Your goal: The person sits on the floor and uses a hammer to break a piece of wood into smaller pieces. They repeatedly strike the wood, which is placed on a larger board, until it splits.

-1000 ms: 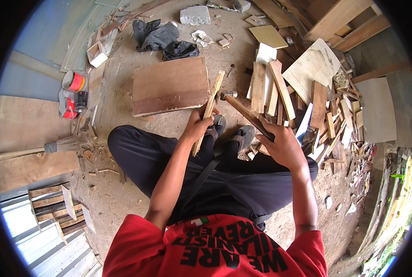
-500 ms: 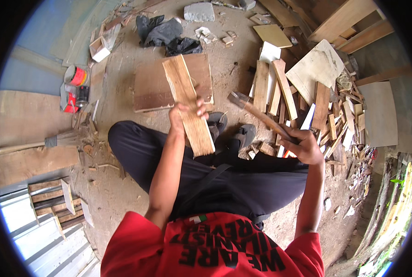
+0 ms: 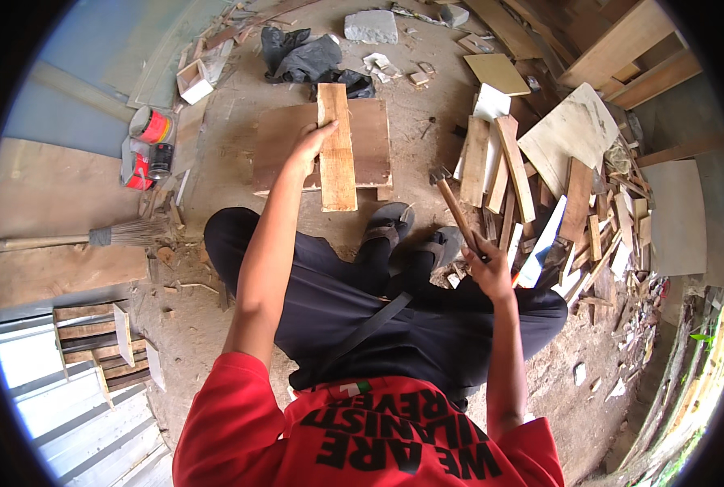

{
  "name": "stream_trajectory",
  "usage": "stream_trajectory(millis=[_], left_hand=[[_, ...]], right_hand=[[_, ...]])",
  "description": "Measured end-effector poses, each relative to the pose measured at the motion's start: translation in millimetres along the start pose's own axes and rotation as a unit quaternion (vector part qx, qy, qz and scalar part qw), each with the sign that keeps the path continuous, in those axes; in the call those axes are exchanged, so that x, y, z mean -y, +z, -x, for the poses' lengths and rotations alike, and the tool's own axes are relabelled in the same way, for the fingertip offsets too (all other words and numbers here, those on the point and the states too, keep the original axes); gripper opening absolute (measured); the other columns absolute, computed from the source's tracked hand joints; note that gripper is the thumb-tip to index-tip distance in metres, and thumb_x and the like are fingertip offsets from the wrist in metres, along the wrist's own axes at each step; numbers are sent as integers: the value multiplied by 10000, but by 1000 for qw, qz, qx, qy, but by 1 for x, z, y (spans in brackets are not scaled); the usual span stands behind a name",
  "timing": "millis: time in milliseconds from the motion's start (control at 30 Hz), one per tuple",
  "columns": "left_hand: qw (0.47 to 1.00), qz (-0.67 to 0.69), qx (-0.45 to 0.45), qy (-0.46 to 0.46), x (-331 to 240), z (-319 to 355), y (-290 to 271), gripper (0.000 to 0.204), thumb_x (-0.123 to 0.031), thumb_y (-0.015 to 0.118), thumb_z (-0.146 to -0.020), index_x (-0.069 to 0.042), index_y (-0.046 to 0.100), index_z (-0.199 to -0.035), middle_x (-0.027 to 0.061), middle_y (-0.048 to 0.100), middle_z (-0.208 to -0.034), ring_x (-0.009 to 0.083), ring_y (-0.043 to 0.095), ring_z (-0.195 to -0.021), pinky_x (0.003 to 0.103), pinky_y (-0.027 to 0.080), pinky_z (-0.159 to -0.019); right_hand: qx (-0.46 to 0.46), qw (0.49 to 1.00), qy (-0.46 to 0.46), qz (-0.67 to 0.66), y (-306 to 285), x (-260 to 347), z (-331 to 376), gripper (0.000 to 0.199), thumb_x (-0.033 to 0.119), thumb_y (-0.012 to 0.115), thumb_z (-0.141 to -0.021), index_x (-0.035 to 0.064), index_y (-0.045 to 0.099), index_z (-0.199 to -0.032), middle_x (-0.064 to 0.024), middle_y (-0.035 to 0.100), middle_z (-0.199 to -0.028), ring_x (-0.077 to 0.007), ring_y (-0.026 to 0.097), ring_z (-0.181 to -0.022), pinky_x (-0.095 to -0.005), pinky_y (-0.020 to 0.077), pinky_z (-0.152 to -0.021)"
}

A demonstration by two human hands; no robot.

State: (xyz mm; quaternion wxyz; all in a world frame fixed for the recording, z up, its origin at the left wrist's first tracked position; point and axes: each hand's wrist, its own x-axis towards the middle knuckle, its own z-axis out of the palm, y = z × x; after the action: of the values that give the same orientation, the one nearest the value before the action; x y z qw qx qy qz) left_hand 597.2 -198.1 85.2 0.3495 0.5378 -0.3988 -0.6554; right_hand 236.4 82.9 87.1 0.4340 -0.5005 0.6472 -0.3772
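Left hand (image 3: 310, 149) grips plank (image 3: 339, 169) at upper centre, long axis running up-down the frame; right hand (image 3: 489, 268) holds hammer (image 3: 455, 206), lower right of plank.

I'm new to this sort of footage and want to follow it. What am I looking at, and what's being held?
There's no machine here. A fisheye camera worn on someone's head looks down, which bends straight edges near the rim. The bare left hand holds a wooden plank over a brown wooden panel; whether they touch isn't clear. The right hand grips a hammer by its handle. On the ground lie wood scraps to the right and a crumpled black sheet farther off.
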Motion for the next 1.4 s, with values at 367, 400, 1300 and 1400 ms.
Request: stream_trajectory(millis=[367, 400, 1300, 1400], left_hand=[[912, -150, -263, 278, -7, -15, -41, 279, -213, 644, -963, 2, 679, -1139, 130, 716, -1030, 182, 665, -926, 352, 522, -863], [938, -90, -213, 259, -16, 17, -13, 246, -188, 629, -975, -3, 686, -1126, 118, 722, -992, 166, 669, -880, 326, 534, -825], [985, 37, -72, 154, 113, 94, 112, 169, -160, 687, -959, -18, 695, -1049, 15, 694, -832, 68, 599, -720, 230, 472, -642], [978, -33, -82, 190, 101, 93, 113, 174, -166, 681, -960, -6, 691, -1025, 24, 695, -837, 70, 596, -723, 239, 471, -640]], right_hand=[[17, 997, 61, -50, 42, -4, 28, 486, 171, 701, -953, -88, 558, -1339, -34, 675, -1019, -75, 570, -890, -248, 493, -805], [15, 996, 61, -61, 44, -3, 29, 483, 169, 700, -954, -84, 559, -1341, -30, 674, -1023, -74, 570, -891, -246, 494, -804], [-33, 987, -52, 151, 75, 8, 20, 449, 124, 724, -890, -25, 605, -1296, -277, 688, -1058, -408, 682, -994, -426, 538, -846], [-33, 989, -45, 140, 76, 2, 18, 454, 140, 720, -899, -33, 599, -1301, -281, 687, -1079, -399, 680, -1038, -420, 536, -877]])
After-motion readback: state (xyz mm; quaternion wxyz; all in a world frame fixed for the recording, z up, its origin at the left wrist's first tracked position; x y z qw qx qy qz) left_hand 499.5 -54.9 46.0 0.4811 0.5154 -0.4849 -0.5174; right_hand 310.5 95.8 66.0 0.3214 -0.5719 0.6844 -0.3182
